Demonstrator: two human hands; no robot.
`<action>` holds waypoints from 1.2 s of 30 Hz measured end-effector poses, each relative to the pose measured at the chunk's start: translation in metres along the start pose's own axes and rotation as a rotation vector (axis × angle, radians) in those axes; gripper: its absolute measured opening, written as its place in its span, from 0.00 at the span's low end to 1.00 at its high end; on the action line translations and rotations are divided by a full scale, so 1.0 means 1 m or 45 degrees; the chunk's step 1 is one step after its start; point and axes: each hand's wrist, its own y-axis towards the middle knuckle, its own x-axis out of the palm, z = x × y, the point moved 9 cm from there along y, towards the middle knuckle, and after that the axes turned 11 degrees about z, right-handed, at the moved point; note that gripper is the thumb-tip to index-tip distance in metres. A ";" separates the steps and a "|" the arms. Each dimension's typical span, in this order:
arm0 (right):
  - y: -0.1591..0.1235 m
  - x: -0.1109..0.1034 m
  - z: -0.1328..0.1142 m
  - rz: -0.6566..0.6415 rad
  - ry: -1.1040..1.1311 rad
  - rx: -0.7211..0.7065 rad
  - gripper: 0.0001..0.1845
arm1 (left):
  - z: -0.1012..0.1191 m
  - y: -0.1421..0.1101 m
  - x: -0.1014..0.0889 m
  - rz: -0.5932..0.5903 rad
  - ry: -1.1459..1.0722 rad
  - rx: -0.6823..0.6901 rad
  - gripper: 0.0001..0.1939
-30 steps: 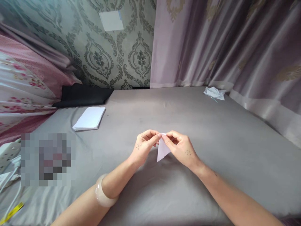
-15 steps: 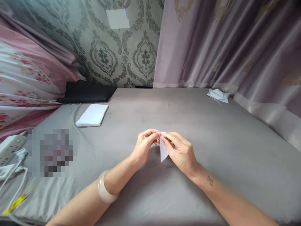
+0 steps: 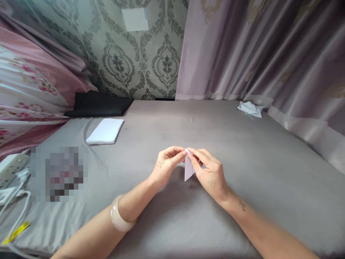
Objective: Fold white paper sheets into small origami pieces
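Observation:
A small folded piece of white paper (image 3: 189,169) hangs between my hands, a little above the grey sheet, with a pointed corner downward. My left hand (image 3: 168,163) pinches its top edge between thumb and fingertips. From the other side, my right hand (image 3: 208,169) grips the same paper near the top, thumb in front. The right fingers hide part of the paper's right side. A pale bangle (image 3: 118,216) circles my left forearm.
On the grey-covered surface (image 3: 167,133), a stack of white paper (image 3: 106,131) lies at left, before a black folded item (image 3: 99,104). Crumpled white paper (image 3: 250,108) sits back right. A power strip (image 3: 13,163) with cables and a yellow strip (image 3: 16,232) lie at left; a blurred-out patch (image 3: 64,174) stands beside them.
The paper has turned slightly and shows a wider face, its lower tip a little higher. My fingertips have shifted slightly at its top edge.

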 end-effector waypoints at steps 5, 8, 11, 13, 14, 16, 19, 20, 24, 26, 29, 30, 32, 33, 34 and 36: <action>0.000 0.001 0.004 -0.016 0.103 0.110 0.12 | 0.002 0.000 -0.001 0.017 0.001 0.018 0.07; 0.000 0.004 0.012 -0.053 0.190 0.260 0.11 | 0.002 0.001 -0.002 0.020 -0.006 0.018 0.08; -0.002 0.009 0.024 -0.112 0.337 0.472 0.11 | 0.002 0.002 -0.001 0.003 -0.025 0.030 0.08; -0.005 0.013 0.031 -0.153 0.442 0.616 0.12 | 0.002 0.002 -0.001 -0.002 -0.027 0.039 0.08; -0.006 0.015 0.034 -0.169 0.488 0.682 0.12 | 0.002 0.002 -0.001 -0.001 -0.027 0.042 0.08; -0.009 0.018 0.038 -0.192 0.556 0.789 0.12 | 0.002 0.002 -0.002 0.005 -0.023 0.044 0.08; -0.010 0.021 0.041 -0.218 0.584 0.861 0.13 | 0.003 0.003 -0.002 0.023 -0.018 0.057 0.09; -0.010 0.022 0.041 -0.226 0.579 0.864 0.13 | 0.003 0.003 -0.002 0.028 -0.019 0.062 0.10; -0.010 0.024 0.046 -0.249 0.509 0.841 0.15 | 0.000 0.003 0.000 0.022 0.012 0.046 0.12; -0.010 0.025 0.050 -0.244 0.472 0.827 0.16 | -0.003 0.004 0.000 0.020 0.065 0.024 0.12; -0.011 0.029 0.055 -0.244 0.454 0.818 0.17 | -0.004 0.008 -0.002 0.048 0.173 0.059 0.10; -0.011 0.031 0.057 -0.257 0.457 0.823 0.18 | -0.003 0.010 -0.003 0.060 0.223 0.092 0.10; -0.012 0.037 0.061 -0.304 0.468 0.838 0.18 | 0.001 0.013 -0.005 0.079 0.350 0.179 0.10; -0.012 0.041 0.064 -0.333 0.471 0.843 0.18 | 0.003 0.014 -0.005 0.084 0.431 0.234 0.10; -0.011 0.044 0.065 -0.369 0.470 0.832 0.18 | 0.007 0.015 -0.005 0.088 0.523 0.301 0.10; -0.007 0.049 0.065 -0.433 0.457 0.747 0.17 | 0.015 0.015 -0.001 0.082 0.716 0.464 0.10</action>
